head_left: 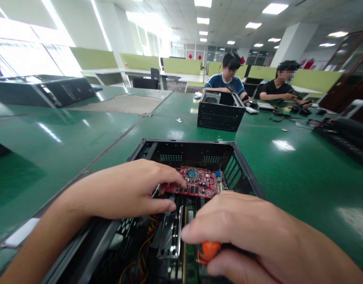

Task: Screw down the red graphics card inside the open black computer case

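An open black computer case (196,148) lies in front of me with its inside facing up. Within it a red graphics card (209,179) with a small round fan sits near the far wall. Over the card's left end is my left hand (131,187), thumb and fingers apart; whether the fingertips touch the card I cannot tell. My right hand (246,232) is closed around the orange-and-black handle of a screwdriver (209,250), whose shaft is hidden. Between the hands, lower in the case, are a metal bracket (171,232) and yellow and red cables (143,252).
Another black case (219,114) stands farther back on the green table (305,189). A third case (48,90) lies at the far left. Two people sit across the table, one (225,79) behind the standing case, the other (277,86) farther right. Dark equipment (347,134) lines the right side.
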Motion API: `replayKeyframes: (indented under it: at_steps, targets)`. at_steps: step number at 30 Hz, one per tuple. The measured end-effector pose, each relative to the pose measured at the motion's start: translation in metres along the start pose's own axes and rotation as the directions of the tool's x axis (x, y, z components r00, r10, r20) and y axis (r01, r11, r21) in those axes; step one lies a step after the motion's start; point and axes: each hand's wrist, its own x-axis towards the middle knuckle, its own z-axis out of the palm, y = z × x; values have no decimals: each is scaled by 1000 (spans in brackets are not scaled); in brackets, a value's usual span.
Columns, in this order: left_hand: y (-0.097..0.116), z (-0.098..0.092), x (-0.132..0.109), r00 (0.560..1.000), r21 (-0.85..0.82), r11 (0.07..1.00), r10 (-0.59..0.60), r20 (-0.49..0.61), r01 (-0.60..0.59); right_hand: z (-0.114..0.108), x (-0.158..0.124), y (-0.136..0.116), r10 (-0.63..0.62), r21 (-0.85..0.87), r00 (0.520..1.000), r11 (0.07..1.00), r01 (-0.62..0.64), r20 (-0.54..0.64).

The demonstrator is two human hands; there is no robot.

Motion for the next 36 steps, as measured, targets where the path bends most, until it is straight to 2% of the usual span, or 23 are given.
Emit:
replayKeyframes:
  at_steps: [2,4,7,9,36]
  targets:
    - [0,0,0,1000,0,1000,-4,3,4,-2,0,1,-15,-9,999,1000,14,-51]
    - [-1,1,-1,1000,1,1000,-18,14,18,-2,0,3,-15,-94,986,996,0,-164]
    - [-2,1,-1,999,2,999,-32,22,32,1,5,7,-32,-253,938,966,-60,-345]
    - [-2,1,-1,999,1,1000,-27,19,27,3,9,9,-38,-302,926,950,-84,-377]
    - [0,-1,-2,998,-24,999,-46,34,47,7,13,18,-25,-295,964,954,-56,-266]
